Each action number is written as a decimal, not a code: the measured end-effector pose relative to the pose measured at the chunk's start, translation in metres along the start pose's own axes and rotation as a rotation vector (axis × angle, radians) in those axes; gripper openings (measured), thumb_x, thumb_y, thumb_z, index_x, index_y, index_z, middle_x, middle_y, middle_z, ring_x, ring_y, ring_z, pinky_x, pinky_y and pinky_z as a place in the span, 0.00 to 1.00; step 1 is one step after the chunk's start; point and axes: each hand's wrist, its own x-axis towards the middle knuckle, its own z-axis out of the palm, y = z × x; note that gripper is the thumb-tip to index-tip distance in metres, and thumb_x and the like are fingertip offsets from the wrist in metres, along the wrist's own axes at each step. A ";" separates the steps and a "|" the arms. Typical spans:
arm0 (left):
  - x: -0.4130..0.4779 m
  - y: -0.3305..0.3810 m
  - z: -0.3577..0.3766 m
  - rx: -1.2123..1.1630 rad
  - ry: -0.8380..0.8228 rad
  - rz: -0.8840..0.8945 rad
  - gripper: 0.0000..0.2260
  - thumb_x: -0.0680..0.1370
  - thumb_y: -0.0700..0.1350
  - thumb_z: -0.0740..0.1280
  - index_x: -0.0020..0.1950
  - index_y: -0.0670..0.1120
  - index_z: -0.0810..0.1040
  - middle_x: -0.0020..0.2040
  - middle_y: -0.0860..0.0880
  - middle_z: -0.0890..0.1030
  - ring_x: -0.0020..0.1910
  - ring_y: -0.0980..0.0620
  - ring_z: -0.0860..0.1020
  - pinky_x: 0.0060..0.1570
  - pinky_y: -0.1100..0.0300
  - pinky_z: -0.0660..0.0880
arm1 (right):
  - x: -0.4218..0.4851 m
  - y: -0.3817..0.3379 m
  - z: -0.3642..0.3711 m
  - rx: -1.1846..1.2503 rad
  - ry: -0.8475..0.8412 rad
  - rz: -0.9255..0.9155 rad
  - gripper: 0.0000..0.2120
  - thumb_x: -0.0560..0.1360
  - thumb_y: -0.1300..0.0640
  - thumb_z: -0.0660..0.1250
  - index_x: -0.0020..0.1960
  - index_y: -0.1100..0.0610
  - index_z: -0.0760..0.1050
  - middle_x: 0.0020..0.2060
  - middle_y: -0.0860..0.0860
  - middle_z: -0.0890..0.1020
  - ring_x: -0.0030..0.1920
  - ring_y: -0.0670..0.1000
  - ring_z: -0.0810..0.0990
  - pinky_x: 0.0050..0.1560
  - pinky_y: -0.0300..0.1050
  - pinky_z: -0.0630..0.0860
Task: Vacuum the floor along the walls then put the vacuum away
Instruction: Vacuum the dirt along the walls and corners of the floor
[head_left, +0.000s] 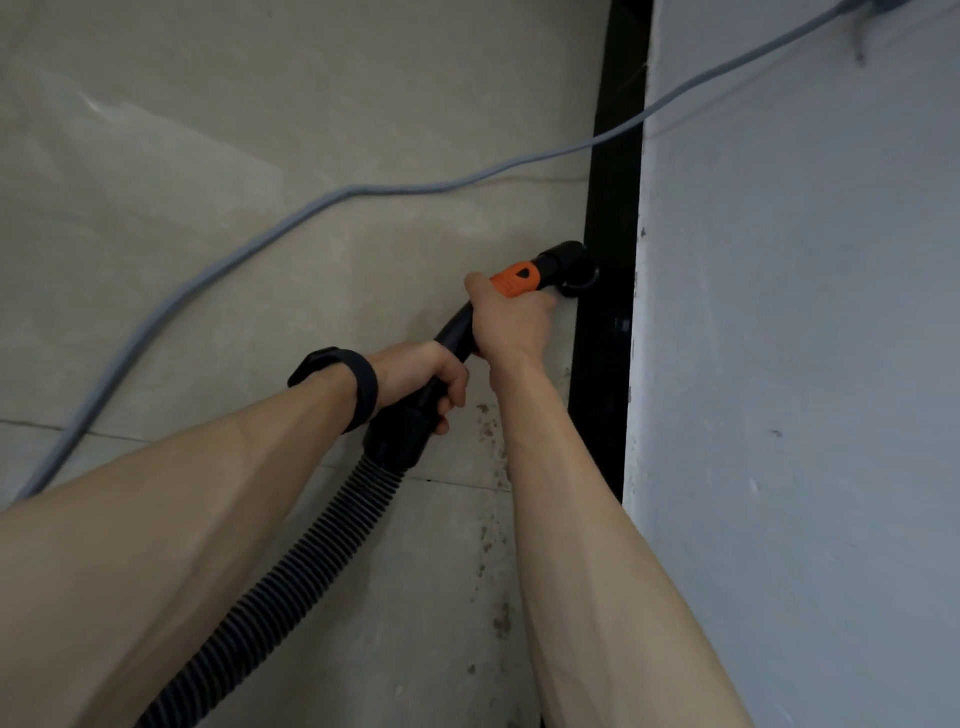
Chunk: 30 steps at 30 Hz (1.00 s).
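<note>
**Arms out, nozzle at the skirting**

Two bare arms (171, 545) fill the near view. Between them the ribbed black hose (291, 587) climbs from the bottom edge to a thick cuff. The left hand (426, 384), with a black band (358, 384) on its wrist, has its fingers wrapped round the wand (454, 332) just above that cuff. The right hand (511, 322) is wrapped round the wand further up, its thumb near the orange collar (514, 278). Past the collar, the black nozzle (571, 265) is down at the floor (260, 104), against the dark skirting (602, 389) at the foot of the pale wall (779, 364). Whether its mouth lies flat I cannot tell from here.

The job looks to be in its first part, the run along the wall, with nothing put away yet. Brown specks (488, 421) dot the floor beside the skirting on the near side of the nozzle, so that strip seems to want a pass. To do it well, I would hold the nozzle low and tight into the corner where floor meets skirting. The right hand should steer, the left should carry the hose's weight, and the pace should be slow. A grey cable (208, 270) crosses the floor and rises up the wall beyond the nozzle. It could snag there, so lift over it.
</note>
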 end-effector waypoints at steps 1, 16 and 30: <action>-0.002 -0.003 0.001 0.006 0.001 -0.005 0.05 0.57 0.40 0.68 0.23 0.46 0.73 0.29 0.45 0.75 0.29 0.45 0.77 0.34 0.59 0.76 | -0.004 0.003 0.000 -0.004 0.015 -0.004 0.27 0.74 0.49 0.73 0.60 0.55 0.57 0.47 0.52 0.77 0.51 0.58 0.81 0.55 0.59 0.83; -0.044 -0.038 0.005 0.205 0.004 -0.075 0.05 0.56 0.42 0.70 0.25 0.44 0.74 0.29 0.44 0.76 0.31 0.44 0.80 0.32 0.60 0.77 | -0.062 0.045 -0.004 0.131 0.044 0.098 0.23 0.75 0.49 0.71 0.60 0.54 0.60 0.44 0.48 0.76 0.42 0.47 0.77 0.34 0.42 0.72; -0.063 -0.045 0.009 0.271 0.032 -0.113 0.04 0.56 0.41 0.69 0.24 0.44 0.75 0.29 0.44 0.77 0.31 0.44 0.80 0.34 0.58 0.77 | -0.086 0.052 -0.006 0.187 0.055 0.141 0.25 0.74 0.49 0.72 0.63 0.58 0.65 0.45 0.50 0.77 0.41 0.48 0.79 0.37 0.45 0.78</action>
